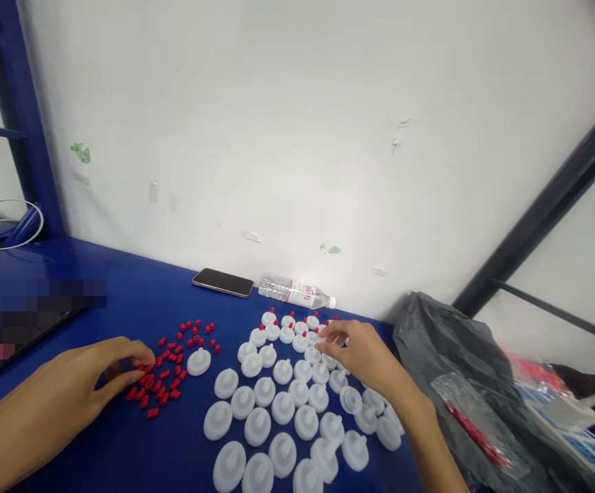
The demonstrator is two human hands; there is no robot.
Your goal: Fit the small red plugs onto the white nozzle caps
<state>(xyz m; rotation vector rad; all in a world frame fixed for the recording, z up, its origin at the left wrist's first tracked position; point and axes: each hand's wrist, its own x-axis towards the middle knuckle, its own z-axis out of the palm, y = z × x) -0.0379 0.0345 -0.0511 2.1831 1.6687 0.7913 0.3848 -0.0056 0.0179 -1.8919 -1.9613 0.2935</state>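
Observation:
Small red tube-like caps (164,374) lie scattered on the left of the blue table. My left hand (99,373) reaches in from the left, thumb and forefinger closed around one red cap (148,368) at the pile's edge. Several rows of white domed plastic pieces (283,408), each with a short nozzle, fill the middle. Those at the back carry red caps on their nozzles. Over this back right part hovers my right hand (356,346), fingers bent and apart, tips beside a capped piece (301,341). One white piece (198,361) stands alone beside the red pile.
A phone (223,282) and a lying clear bottle (297,291) rest along the white wall. To the right are a dark grey plastic bag (425,342) and a clear bag with red pieces (479,428). A blue post (38,123) rises at left.

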